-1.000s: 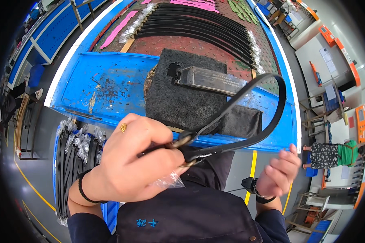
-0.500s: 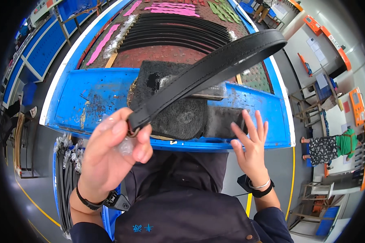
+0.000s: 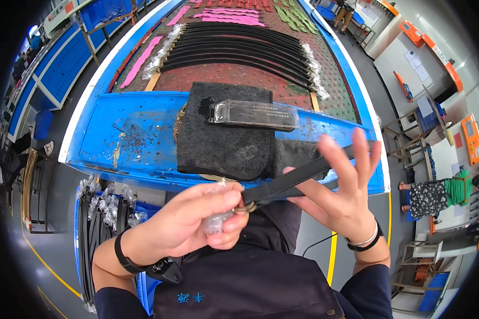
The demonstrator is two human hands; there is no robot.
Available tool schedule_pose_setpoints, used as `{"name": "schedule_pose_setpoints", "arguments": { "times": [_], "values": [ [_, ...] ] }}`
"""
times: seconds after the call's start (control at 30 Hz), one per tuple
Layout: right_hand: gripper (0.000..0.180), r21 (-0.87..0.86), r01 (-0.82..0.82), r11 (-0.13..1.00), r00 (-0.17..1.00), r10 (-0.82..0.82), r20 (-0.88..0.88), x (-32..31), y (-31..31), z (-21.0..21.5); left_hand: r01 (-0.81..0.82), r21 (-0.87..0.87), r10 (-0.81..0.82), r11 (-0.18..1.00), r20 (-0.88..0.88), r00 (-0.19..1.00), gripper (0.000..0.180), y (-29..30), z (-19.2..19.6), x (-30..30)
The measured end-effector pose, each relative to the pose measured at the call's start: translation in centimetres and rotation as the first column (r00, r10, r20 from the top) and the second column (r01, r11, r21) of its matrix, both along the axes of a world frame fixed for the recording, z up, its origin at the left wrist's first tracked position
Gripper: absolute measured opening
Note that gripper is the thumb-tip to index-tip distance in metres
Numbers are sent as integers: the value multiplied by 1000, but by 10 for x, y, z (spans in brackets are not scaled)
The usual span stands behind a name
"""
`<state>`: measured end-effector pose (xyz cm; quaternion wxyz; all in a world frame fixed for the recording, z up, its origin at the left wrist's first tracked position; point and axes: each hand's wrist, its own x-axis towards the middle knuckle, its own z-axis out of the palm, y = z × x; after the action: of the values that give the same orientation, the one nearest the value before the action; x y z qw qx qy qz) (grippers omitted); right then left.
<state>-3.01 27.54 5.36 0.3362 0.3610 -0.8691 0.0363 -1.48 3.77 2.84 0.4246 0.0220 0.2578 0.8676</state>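
My left hand (image 3: 197, 215) is closed in a pinch on the metal-ringed end of a black leather strap (image 3: 287, 178), with crinkled clear plastic (image 3: 215, 222) bunched at its fingers. The looped strap slants up to the right, toward my right hand (image 3: 340, 186). That hand is open, fingers spread, with the strap running behind its fingers; whether it touches them is unclear. Beyond the strap, a dark worn pad (image 3: 218, 146) lies on the blue bench ledge (image 3: 138, 127). On the pad rests a clear plastic box (image 3: 255, 114).
Farther up the bench lies a row of black straps (image 3: 234, 50) with plastic-wrapped ends. Pink strips (image 3: 234, 16) and green strips (image 3: 292, 16) lie behind them. At lower left, a blue bin (image 3: 79, 239) holds wrapped straps. A person in green (image 3: 455, 191) is at the right.
The strap has come down from its raised slant over the pad, uncovering the box. My left hand has moved right and lower, and my right hand has come up beside the strap.
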Motion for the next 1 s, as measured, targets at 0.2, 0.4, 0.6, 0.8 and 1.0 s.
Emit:
{"name": "schedule_pose_setpoints", "arguments": {
  "times": [0.2, 0.4, 0.6, 0.8, 1.0],
  "values": [
    [9, 92, -214, 973, 966, 197, 165, -14, 3, 9, 100, 145, -109, 984, 55, 993, 19, -9, -7, 0],
    [14, 60, -185, 981, 939, 158, 307, -15, 2, 22, -943, -74, -202, 324, -979, 7, 53, -24, -12, 14],
    [20, 40, -225, 974, 892, 189, 411, -14, -8, 22, -964, 39, -641, 264, -739, -206, 30, -10, 2, 23],
    [20, 35, -276, 960, 862, 231, 451, -11, -15, 19, -970, 11, -639, 245, -750, -170, 24, -13, -6, 17],
    [30, -191, -281, 941, 832, 338, 440, -18, -11, 15, -950, 36, -502, 309, -842, -195, 23, -42, -6, 13]
  ]
}}
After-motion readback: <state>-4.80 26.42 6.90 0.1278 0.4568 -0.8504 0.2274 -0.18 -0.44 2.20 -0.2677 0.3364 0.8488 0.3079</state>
